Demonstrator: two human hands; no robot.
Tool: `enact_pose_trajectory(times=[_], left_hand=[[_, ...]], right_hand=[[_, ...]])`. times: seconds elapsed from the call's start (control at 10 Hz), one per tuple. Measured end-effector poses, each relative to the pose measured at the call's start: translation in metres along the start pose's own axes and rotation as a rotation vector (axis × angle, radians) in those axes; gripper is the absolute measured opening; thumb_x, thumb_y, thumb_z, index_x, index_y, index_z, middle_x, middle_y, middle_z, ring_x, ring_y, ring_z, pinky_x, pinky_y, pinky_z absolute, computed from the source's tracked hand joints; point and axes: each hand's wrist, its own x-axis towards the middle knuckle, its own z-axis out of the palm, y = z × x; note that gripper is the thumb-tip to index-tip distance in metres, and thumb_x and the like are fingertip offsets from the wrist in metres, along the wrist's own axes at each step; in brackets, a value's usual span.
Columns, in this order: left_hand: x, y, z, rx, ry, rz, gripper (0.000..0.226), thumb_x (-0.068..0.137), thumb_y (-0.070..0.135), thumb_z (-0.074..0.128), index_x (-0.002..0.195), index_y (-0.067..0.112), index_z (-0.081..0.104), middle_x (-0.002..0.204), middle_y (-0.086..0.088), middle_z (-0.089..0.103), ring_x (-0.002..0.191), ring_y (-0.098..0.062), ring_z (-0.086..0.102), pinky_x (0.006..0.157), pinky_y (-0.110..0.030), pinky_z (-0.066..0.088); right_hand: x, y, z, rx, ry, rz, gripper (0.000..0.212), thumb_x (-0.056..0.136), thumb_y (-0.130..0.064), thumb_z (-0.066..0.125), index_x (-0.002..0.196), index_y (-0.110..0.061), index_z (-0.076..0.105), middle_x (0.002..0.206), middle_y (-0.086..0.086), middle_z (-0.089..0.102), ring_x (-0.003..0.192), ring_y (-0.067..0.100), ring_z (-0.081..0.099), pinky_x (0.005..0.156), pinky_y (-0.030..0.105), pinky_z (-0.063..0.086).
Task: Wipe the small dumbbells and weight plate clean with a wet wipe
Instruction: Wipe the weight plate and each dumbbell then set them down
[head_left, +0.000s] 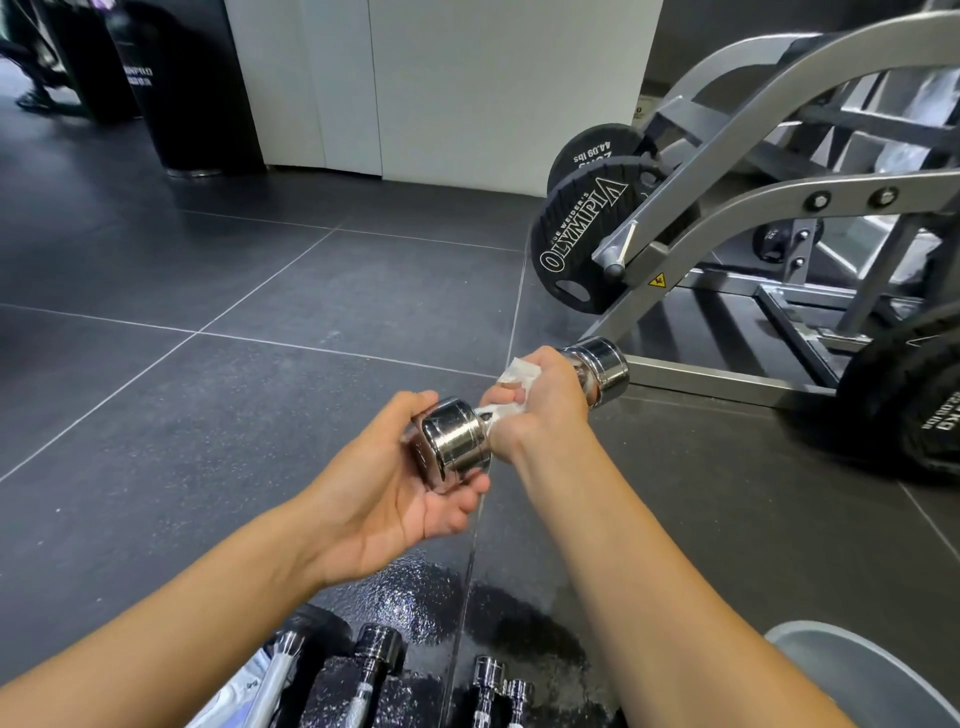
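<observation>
I hold a chrome dumbbell (457, 441) level above the dark tiled floor. My left hand (400, 493) cups its near head from below, fingers curled around it. My right hand (540, 410) grips the handle with a white wet wipe (519, 374) wrapped round it; the handle is hidden under wipe and fingers. The far head (602, 364) sticks out past my right hand. Several more chrome dumbbells (374, 670) lie on the floor at the bottom edge, between my forearms.
A grey machine frame (727, 218) with black Olympia weight plates (582, 234) stands at the right. Another black plate (909, 405) leans at the far right. A wet patch (467, 597) shines on the floor. A white wall and a black bin (176, 88) are at the back.
</observation>
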Motion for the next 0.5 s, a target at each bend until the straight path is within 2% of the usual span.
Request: enact_pose_trajectory(times=[0.1,0.2,0.3,0.4,0.5], left_hand=[[0.005,-0.004,-0.004,0.144,-0.009,0.267,0.056,0.083,0.044,0.075,0.119,0.005,0.056,0.081,-0.015,0.062,0.061,-0.022,0.054,0.053,-0.031,0.049],[0.008,-0.005,-0.023,1.306,0.168,0.990,0.062,0.075,0.039,0.080,0.128,0.027,0.050,0.108,0.006,0.061,0.090,-0.013,0.061,0.078,-0.030,0.052],[0.011,0.001,-0.040,1.830,0.201,1.334,0.090,0.070,0.041,0.092,0.144,0.040,0.041,0.135,0.001,0.044,0.117,-0.026,0.055,0.094,-0.048,0.051],[0.007,-0.004,-0.032,1.161,0.225,0.926,0.095,0.056,0.077,0.085,0.136,0.053,0.040,0.136,0.003,0.043,0.120,-0.017,0.057,0.095,-0.043,0.057],[0.003,-0.009,-0.012,0.378,0.162,0.205,0.095,0.065,0.097,0.058,0.125,0.024,0.064,0.113,-0.020,0.063,0.088,-0.033,0.069,0.074,-0.054,0.062]], right_hand=[[0.000,-0.002,0.001,-0.037,0.002,0.006,0.029,0.075,-0.006,0.053,0.061,-0.018,0.031,0.045,-0.002,0.032,0.028,0.011,0.029,0.037,0.015,0.029],[0.002,-0.004,0.003,-0.064,0.003,-0.007,0.028,0.075,-0.005,0.051,0.063,-0.020,0.030,0.047,-0.002,0.032,0.031,0.011,0.028,0.040,0.015,0.029],[0.002,-0.004,0.003,-0.085,0.017,-0.014,0.029,0.078,-0.005,0.050,0.064,-0.020,0.030,0.049,-0.002,0.032,0.032,0.011,0.028,0.041,0.016,0.029],[0.003,-0.004,0.001,-0.060,0.040,-0.036,0.029,0.081,-0.004,0.052,0.065,-0.018,0.033,0.047,-0.001,0.037,0.032,0.010,0.028,0.039,0.015,0.028],[0.006,-0.002,0.000,-0.047,0.043,-0.029,0.032,0.082,-0.002,0.052,0.062,-0.017,0.032,0.046,-0.002,0.037,0.032,0.010,0.027,0.039,0.017,0.026]])
